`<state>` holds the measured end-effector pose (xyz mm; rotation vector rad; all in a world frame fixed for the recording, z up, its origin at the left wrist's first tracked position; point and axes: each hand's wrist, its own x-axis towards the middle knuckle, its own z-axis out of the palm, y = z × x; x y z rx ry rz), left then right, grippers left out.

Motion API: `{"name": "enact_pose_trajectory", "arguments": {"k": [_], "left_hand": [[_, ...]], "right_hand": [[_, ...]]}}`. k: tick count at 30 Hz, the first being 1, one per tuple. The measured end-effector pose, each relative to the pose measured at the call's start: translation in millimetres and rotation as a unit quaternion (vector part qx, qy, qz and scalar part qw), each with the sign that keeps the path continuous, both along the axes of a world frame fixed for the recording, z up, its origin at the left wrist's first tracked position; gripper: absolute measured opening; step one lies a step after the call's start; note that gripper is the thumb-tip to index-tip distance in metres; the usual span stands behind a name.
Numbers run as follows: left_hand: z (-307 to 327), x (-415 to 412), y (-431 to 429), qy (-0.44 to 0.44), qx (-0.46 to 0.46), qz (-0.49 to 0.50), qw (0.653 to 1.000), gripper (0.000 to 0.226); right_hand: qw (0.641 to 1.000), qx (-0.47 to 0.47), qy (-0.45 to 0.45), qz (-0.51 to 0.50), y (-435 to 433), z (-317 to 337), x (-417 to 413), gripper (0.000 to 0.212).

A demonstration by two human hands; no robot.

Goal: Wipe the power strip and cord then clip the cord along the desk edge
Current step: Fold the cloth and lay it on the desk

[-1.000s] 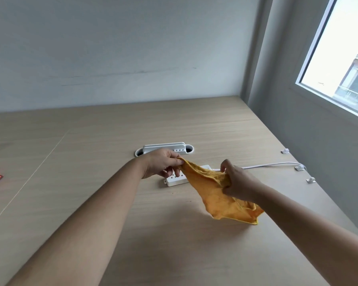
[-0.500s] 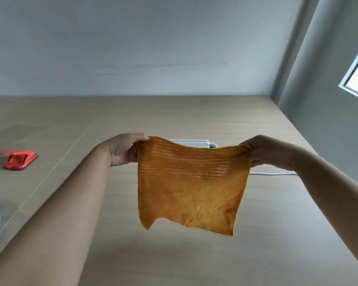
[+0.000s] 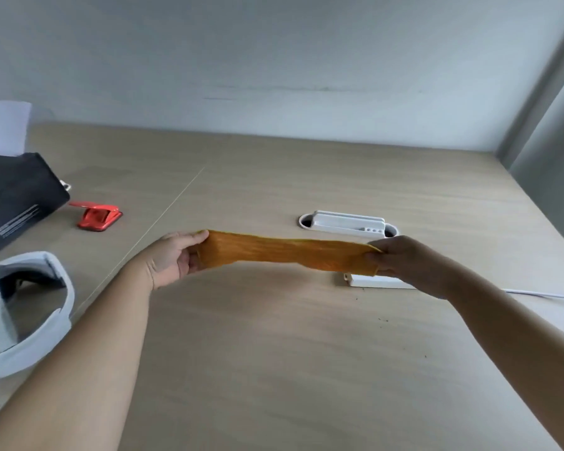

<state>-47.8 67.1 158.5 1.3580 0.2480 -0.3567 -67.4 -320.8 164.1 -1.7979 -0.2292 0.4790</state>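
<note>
Since half a second ago, the orange cloth (image 3: 287, 250) no longer hangs as an open square: you now hold it pulled out into a narrow band, stretched level between your hands above the desk (image 3: 274, 353), and your view has swung left. Your left hand (image 3: 173, 258) pinches the left end between thumb and fingers, while your right hand (image 3: 404, 258) has its fingers curled round the right end. Held taut like this, the cloth looks as if it is being folded into a thicker pad, which would suit wiping better than a loose sheet. The white power strip (image 3: 381, 282) lies flat on the desk just beneath your right hand, mostly hidden by it, and its white cord (image 3: 541, 293) runs off along the desk to the right; I judge neither has been wiped yet, and no cord clips show in this view. Beyond the cloth, a white cable port (image 3: 345, 222) sits sunk in the desk with a dark opening at each end; nothing visibly passes through either. To your left lie a red hinged tool (image 3: 98, 216), a black bag or box (image 3: 13, 193) whose contents you cannot see, and a white curved band (image 3: 30, 320) with a dark part inside its loop that is too unclear to name.
</note>
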Motion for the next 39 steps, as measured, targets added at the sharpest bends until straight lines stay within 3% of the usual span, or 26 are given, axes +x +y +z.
{"name": "enact_pose_trajectory", "arguments": {"k": [3,6,10,13,16,18,20,22,23,26,28,33,36,39], "left_hand": [[-34.5,-23.8,13.6,0.113,0.059,-0.082,0.988,0.029],[-76.7,-48.0,14.0,0.211,0.124,-0.169,0.955,0.022],[-123.4,-67.0,4.6,0.261,0.196,-0.195,0.925,0.012],[-140.0,-62.5,-1.0,0.216,0.238,-0.126,0.939,0.011],[-147.3,-48.9,-6.1,0.146,0.272,-0.033,0.951,0.020],[-151.8,-40.8,-10.3,0.100,0.331,0.011,0.938,0.019],[-153.8,-37.8,-15.0,0.070,0.462,-0.006,0.884,0.008],[-154.9,-40.1,-24.3,0.037,0.607,-0.057,0.792,0.034],[-152.1,-41.4,-33.0,0.011,0.641,-0.058,0.765,0.043],[-141.5,-39.6,-79.1,-0.072,0.642,-0.066,0.761,0.031],[-137.6,-39.4,-124.2,-0.104,0.624,-0.127,0.764,0.020],[-150.6,-51.9,-233.7,-0.105,0.575,-0.296,0.756,0.034],[-166.4,-54.8,-268.9,-0.082,0.613,-0.315,0.720,0.047],[-175.6,-52.1,-284.0,-0.069,0.647,-0.295,0.700,0.033]], "right_hand": [[0.992,0.013,0.125,0.030,-0.1,-40.1,-25.4,0.017],[0.964,0.022,0.264,0.030,-3.2,-91.2,-55.0,0.016],[0.937,-0.018,0.348,-0.017,-4.2,-143.9,-81.7,0.014],[0.941,-0.042,0.321,-0.101,1.1,-162.5,-76.2,0.013],[0.948,-0.077,0.227,-0.209,11.6,-167.1,-55.2,0.011],[0.948,-0.114,0.158,-0.252,17.5,-165.4,-41.6,0.012],[0.945,-0.185,0.090,-0.255,19.2,-161.4,-35.0,0.015],[0.930,-0.273,0.034,-0.244,18.2,-157.3,-40.0,0.021],[0.921,-0.307,0.014,-0.238,17.6,-156.1,-46.3,0.022],[0.897,-0.401,0.036,-0.181,18.3,-160.2,-72.6,0.030],[0.879,-0.453,0.080,-0.126,20.1,-167.3,-91.0,0.041],[0.884,-0.443,0.088,-0.123,20.2,-184.8,-111.7,0.032],[0.888,-0.433,0.090,-0.124,19.2,-188.8,-114.0,0.026],[0.888,-0.433,0.081,-0.130,16.7,-190.9,-118.5,0.023]]}}
